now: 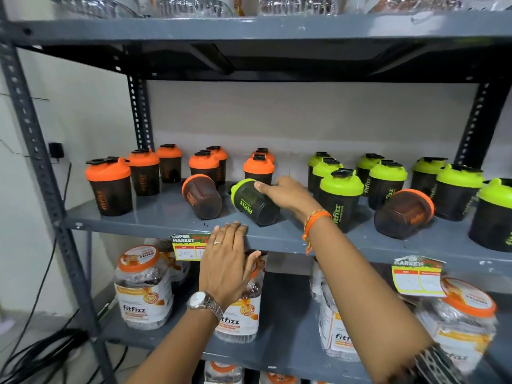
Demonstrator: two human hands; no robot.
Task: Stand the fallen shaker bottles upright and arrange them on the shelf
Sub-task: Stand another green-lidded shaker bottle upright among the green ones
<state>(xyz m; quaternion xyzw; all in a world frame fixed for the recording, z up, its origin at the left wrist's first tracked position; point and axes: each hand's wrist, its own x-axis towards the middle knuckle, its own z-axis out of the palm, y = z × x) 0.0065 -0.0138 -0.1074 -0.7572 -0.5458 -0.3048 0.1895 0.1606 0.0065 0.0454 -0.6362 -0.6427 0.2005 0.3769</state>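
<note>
On the grey shelf [155,217] three dark shaker bottles lie on their sides: an orange-lidded one [202,200] left of centre, a green-lidded one [253,202] in the middle, and another orange-lidded one [403,214] at the right. My right hand [285,194] rests on the fallen green-lidded bottle, thumb across its side. My left hand [225,261] lies flat against the shelf's front edge, fingers together, holding nothing. Several orange-lidded shakers [109,187] stand upright at the left, and several green-lidded shakers [342,195] stand at the right.
The shelf below holds clear Fitfizz jars with orange lids [144,286]. Yellow price tags [185,249] hang from the shelf edge. Perforated steel uprights [36,151] frame the rack, and black cables [41,345] trail on the floor at the left. Clear containers sit on the top shelf [194,6].
</note>
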